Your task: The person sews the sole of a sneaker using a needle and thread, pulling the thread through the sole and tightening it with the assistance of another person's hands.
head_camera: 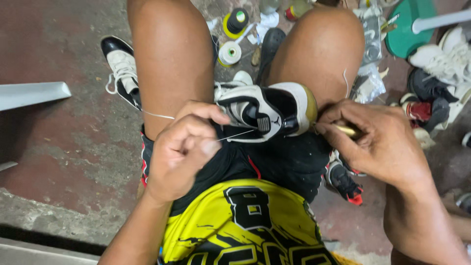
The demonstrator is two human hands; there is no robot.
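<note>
1. Wedged between the person's knees, the black-and-white sneaker (267, 114) looks light, with a stiff sole and a soft upper.
2. Left of the sneaker, left hand (184, 149) fingers pinch a taut white thread (235, 135).
3. Right of the sneaker, right hand (378, 142) fingers grip a brass-coloured awl (347, 130) against its sole edge; gripping the sole seems firmest.

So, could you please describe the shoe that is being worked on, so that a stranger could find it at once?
Look between the person's two bare knees, above the yellow and black shirt. The sneaker rests there on the lap, between the left hand and the right hand. Unlike the shoes lying on the floor, it is black and white with a gold heel end, and a thin white thread runs to it.
</note>
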